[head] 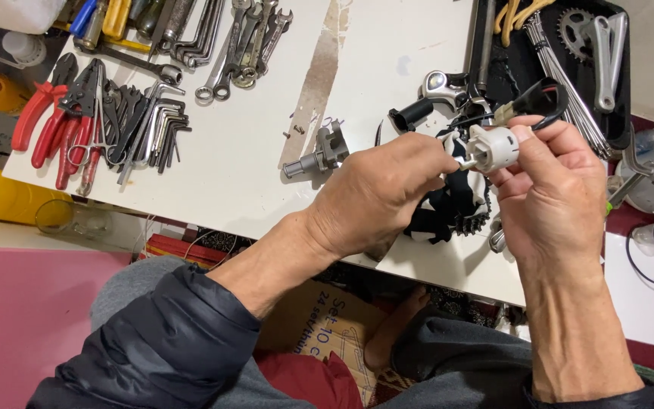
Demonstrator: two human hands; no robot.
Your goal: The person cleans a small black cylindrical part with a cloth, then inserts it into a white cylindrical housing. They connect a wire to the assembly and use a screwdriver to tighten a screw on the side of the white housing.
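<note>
**Both hands on small white part above bench edge**

Dark padded sleeves sit closest to the lens, bottom of frame, w/ grey trousers and a bare foot [401,322] on the floor below the bench.

Head view: left hand [376,193] curled, knuckles up, fingertips pinched on a thin metal pin at the side of a white cylindrical part [493,148]. Right hand [550,185] grips that same part btwn thumb and fingers, holding it up just above the front edge of the white table [251,167]. Black cable loop [546,102] runs from behind the part, over the right fingers.

Under the hands: black-and-white cloth [448,208] w/ a toothed sprocket cluster on it, partly hidden. Grey metal fitting [319,155] lies just left of the left hand, apart from it. Chrome lever piece [444,87] and a black tube behind.

Far left: red-handled pliers [47,113], hex keys [157,129], spanners [240,45] in rows. Top right: black tray [624,76] w/ spokes and a crank arm [607,49].
</note>
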